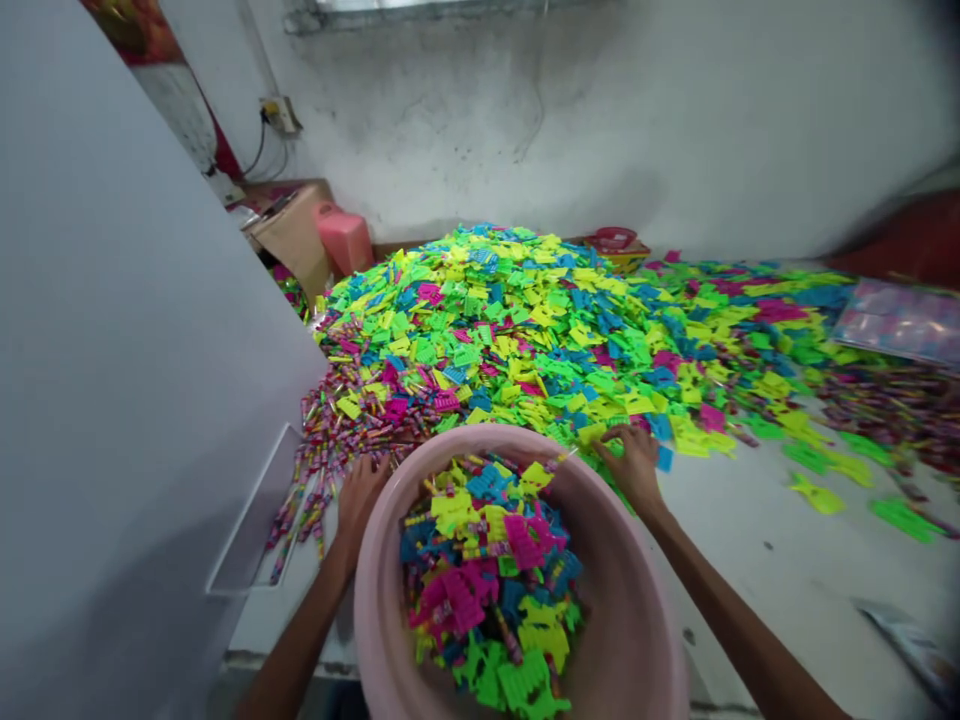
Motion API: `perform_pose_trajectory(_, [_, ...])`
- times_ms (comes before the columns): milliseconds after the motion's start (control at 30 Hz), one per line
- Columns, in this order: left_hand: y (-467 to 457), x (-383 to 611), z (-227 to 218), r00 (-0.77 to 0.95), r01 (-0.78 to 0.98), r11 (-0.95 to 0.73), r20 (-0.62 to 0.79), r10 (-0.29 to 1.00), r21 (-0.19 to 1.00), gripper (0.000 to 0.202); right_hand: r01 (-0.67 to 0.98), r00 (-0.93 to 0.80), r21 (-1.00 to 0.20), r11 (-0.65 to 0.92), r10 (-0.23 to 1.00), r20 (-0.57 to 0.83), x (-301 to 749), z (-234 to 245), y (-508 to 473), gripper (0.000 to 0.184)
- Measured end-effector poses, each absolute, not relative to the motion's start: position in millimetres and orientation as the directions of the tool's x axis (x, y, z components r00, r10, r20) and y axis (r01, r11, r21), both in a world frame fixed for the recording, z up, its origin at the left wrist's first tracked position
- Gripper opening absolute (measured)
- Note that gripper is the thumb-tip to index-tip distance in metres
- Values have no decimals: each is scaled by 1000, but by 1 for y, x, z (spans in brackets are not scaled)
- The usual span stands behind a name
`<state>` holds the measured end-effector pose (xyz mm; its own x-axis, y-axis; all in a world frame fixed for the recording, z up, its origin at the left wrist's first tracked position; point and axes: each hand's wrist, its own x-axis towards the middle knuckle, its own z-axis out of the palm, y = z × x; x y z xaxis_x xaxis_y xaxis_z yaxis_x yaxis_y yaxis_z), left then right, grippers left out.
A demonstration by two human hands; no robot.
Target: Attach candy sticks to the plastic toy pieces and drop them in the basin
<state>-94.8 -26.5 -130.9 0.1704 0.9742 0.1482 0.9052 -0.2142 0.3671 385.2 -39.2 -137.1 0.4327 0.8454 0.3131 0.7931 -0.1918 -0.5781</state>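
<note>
Pink plastic basin (622, 600) sits mouth up, filled with neon plastic pieces (487, 570) lying at mixed angles, no common axis. Left hand (360, 505) is curled at the far rim, hold unclear; right hand (630, 465) is open, fingers (611, 450) spread at the rim. Larger heap (510, 340) lies beyond, near the wall (600, 120).

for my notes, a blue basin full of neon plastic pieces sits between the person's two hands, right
Wrong colour: the head view shows a pale pink basin, not blue. The rest holds: neon plastic pieces fill it, and it sits between the left hand and right hand.
</note>
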Motion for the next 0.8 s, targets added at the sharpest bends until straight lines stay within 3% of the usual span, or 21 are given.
perform_pose_trajectory(200, [-22, -99, -115, 328, 914, -338, 84, 941, 226, 21, 752, 437, -637, -169, 852, 289, 382, -134, -46, 55])
perform_pose_trajectory(400, [-16, -95, -104, 245, 964, -249, 53, 968, 91, 37, 596, 530, -786, -168, 817, 227, 376, -113, -43, 50])
perform_pose_trajectory(600, [-12, -72, -95, 24, 1000, -25, 62, 998, 8, 30, 251, 673, -955, -159, 738, 54, 377, -75, -53, 41])
perform_pose_trajectory(800, [1, -64, -82, 26, 997, -29, 45, 999, 78, 17, -138, 602, -990, 14, 795, -73, 347, -20, -73, 41])
